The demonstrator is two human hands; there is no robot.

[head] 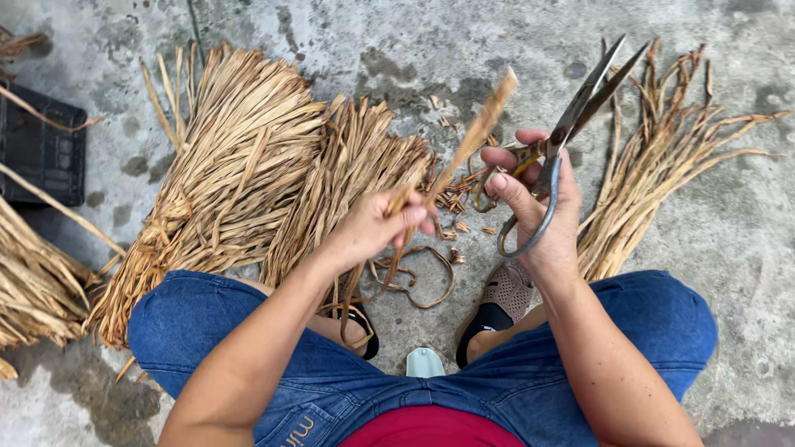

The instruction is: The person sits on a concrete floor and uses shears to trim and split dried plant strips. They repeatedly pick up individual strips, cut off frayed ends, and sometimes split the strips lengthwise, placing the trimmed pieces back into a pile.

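Grey concrete floor (pixel 464 33) is under me, rough and spotty; I sit low with my knees in blue jeans (pixel 199 323) and my sandals (pixel 497 302) on the ground.

My left hand (pixel 377 228) is closed around one dry straw strip (pixel 468 141); my fingers pinch it tight near its lower part. My right hand (pixel 538 207) holds big metal scissors (pixel 580 108); my fingers are through the loops, and the blades look almost closed, with just a thin gap at the tips.

The strip is in front of me, between my two hands, up off the floor; it is long and thin, and its long way runs from my left hand up and to the right; its far tip points away from me, toward the scissors, and its other end hangs down below my fist.

I think I am partway done; small cut bits (pixel 455 199) and a curly scrap (pixel 418 277) lie on the floor by my feet; a thinner bundle (pixel 662 157) lies on my right; two big bundles (pixel 248 165) lie on my left, and more straw (pixel 33 290) sits at the far left by a dark crate (pixel 41 149); so it looks like lots of strips are left.
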